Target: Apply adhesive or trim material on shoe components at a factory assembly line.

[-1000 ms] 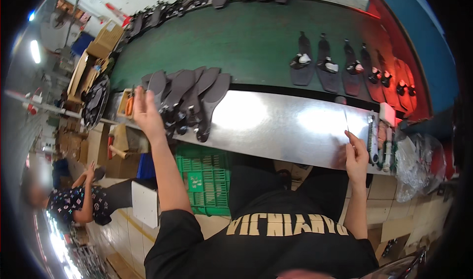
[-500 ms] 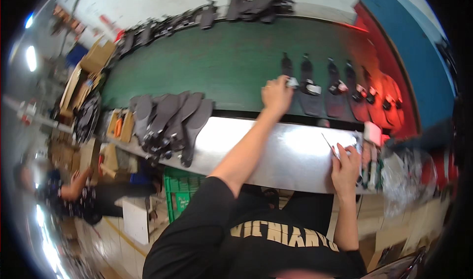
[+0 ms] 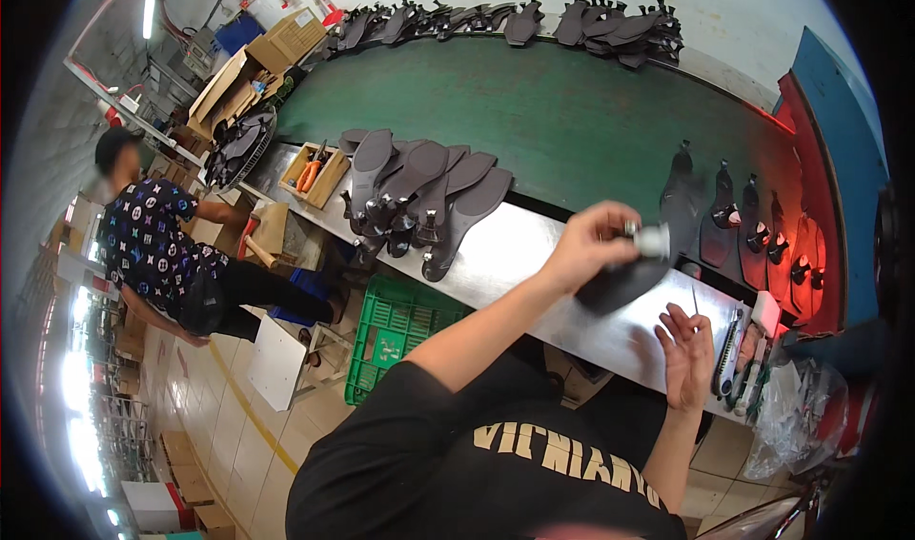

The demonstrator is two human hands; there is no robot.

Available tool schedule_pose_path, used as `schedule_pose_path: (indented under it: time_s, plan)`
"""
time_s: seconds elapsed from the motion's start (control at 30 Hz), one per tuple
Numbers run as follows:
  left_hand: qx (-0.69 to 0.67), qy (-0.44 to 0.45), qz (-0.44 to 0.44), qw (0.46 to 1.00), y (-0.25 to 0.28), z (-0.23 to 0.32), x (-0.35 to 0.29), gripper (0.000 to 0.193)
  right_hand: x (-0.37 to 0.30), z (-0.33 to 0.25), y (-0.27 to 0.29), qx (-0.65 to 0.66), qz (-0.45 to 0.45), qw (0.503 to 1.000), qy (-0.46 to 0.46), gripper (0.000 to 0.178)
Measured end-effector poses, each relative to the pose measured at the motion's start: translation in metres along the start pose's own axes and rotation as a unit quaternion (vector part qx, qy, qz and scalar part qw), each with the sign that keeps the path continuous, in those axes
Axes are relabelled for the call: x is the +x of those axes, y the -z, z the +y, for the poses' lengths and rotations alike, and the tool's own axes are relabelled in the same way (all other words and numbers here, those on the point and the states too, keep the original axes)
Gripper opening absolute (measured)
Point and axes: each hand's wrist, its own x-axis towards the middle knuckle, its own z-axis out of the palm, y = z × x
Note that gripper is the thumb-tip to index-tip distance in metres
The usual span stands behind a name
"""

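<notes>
Cream block capitals point(image 3: 558, 448), across the person's black shirt point(image 3: 410, 464), partly creased

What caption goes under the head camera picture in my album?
Left hand holds a dark shoe sole over the shiny metal bench; right hand holds a thin tool.

A: What does the dark sole point(image 3: 618, 290) look like?
B: Broad, nearly black, motion-blurred, with a pale, shiny piece point(image 3: 653, 242) at the fingertips.
A: Where is it?
B: Pinched in the left hand point(image 3: 593, 251), tilted over the right half of the counter point(image 3: 505, 254).
A: And the thin tool point(image 3: 695, 299)?
B: Slender, straight, in the right hand point(image 3: 684, 357), pointing toward the counter's back edge.
</notes>
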Motion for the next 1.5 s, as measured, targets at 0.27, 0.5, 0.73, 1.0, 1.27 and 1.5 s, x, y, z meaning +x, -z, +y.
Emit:
schedule_pose_path:
  time_s: [0.27, 0.5, 0.73, 1.0, 1.27, 1.5]
  plan:
    - [-0.158, 0.173, -0.024, 0.972, 0.003, 0.003, -0.118, 0.028, -0.006, -0.007, -0.056, 0.202, -0.041, 0.978, 0.034, 0.038]
    - [-0.194, 0.121, 0.038, 0.973, 0.031, 0.006, -0.133, 0.029, -0.029, -0.010, -0.066, -0.079, -0.078, 0.994, 0.011, 0.036]
    - [-0.168, 0.110, 0.026, 0.979, 0.026, 0.003, -0.138, 0.032, -0.051, -0.013, -0.081, -0.297, -0.068, 0.946, 0.112, 0.050]
    - [-0.170, 0.090, 0.005, 0.981, 0.020, -0.002, -0.141, 0.033, -0.058, -0.016, -0.077, -0.324, -0.091, 0.933, 0.124, 0.046]
    - [-0.157, 0.090, 0.004, 0.983, 0.021, -0.001, -0.141, 0.032, -0.058, -0.013, -0.074, -0.329, -0.100, 0.930, 0.129, 0.045]
    - [-0.142, 0.080, -0.005, 0.987, 0.023, -0.003, -0.141, 0.033, -0.056, -0.013, -0.073, -0.340, -0.107, 0.924, 0.138, 0.043]
